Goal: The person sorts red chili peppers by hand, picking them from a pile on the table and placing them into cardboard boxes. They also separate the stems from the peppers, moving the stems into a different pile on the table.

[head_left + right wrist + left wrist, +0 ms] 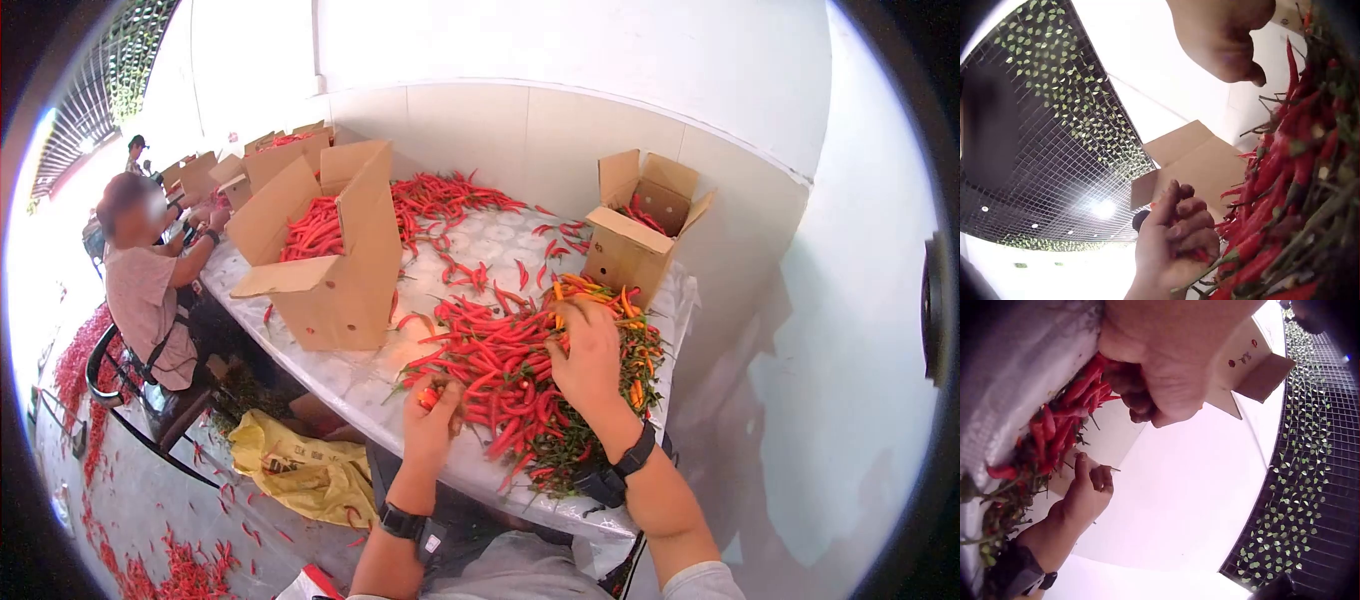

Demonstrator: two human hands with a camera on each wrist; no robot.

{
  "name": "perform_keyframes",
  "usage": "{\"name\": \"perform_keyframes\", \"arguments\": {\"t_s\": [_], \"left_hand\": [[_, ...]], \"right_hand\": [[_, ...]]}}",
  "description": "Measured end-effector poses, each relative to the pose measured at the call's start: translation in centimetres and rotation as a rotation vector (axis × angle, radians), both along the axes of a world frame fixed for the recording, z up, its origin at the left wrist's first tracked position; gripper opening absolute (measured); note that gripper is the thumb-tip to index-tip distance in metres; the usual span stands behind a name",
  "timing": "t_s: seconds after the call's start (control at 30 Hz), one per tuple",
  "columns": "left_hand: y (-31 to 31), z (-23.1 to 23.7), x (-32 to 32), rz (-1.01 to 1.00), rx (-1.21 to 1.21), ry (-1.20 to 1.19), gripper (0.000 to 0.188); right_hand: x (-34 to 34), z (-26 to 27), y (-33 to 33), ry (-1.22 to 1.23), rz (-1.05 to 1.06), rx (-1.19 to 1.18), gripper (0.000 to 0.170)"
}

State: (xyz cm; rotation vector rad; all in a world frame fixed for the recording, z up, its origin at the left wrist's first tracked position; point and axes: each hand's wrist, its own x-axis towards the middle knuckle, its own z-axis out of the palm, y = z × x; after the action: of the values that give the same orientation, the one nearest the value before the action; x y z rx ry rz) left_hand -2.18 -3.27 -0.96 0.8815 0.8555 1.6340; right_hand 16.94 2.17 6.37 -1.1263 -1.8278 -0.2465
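My left hand [430, 430] curls around a few red chili peppers [429, 398] just over the table's front edge; the red also shows between its fingers [1191, 219] in the right wrist view. Beside it lies a heap of loose red chilies [490, 350]. Over the right part of the heap is my right hand [590, 355], thumb apart from its fingers, near some orange chilies [632, 303]. Green stems [555, 465] spread under that forearm. In the left wrist view the right hand [1082, 494] shows no chili between thumb and fingers.
An open cardboard box [345, 300] of red chilies stands to the left, a smaller box [625, 250] behind right. More chilies [440, 200] lie along the wall. A seated person [150, 290] works farther left. A yellow sack [295, 465] and scattered chilies [185, 570] are below.
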Motion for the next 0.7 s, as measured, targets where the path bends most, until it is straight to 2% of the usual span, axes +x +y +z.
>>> {"name": "perform_keyframes", "arguments": {"t_s": [0.1,0.2,0.33,0.43,0.53,0.63,0.7], "left_hand": [[0.2,0.0,0.0,0.017,-0.015,-0.104,0.009],[0.1,0.4,-0.1,0.054,-0.036,-0.25,0.007],[0.1,0.6,-0.3,0.081,-0.044,-0.283,0.008],[0.1,0.5,-0.4,0.056,-0.018,-0.237,0.008],[0.1,0.6,-0.3,0.041,0.01,-0.26,0.008],[0.1,0.5,-0.2,0.062,-0.019,-0.274,0.008],[0.1,0.4,-0.4,0.03,-0.021,-0.245,0.008]], "right_hand": [[0.2,-2.1,1.0,-0.141,0.402,-0.371,0.027],[-0.6,-3.4,0.8,-0.387,0.454,-0.193,0.026],[-0.7,-2.4,0.2,-0.439,0.317,-0.285,0.023],[-0.5,-3.2,1.0,-0.404,0.29,-0.239,0.018],[-0.3,-3.2,2.0,-0.208,0.333,-0.204,0.015],[-0.4,-2.1,1.4,0.215,0.275,-0.221,0.015],[-0.3,-1.6,1.1,0.436,0.31,-0.346,0.014]]}}
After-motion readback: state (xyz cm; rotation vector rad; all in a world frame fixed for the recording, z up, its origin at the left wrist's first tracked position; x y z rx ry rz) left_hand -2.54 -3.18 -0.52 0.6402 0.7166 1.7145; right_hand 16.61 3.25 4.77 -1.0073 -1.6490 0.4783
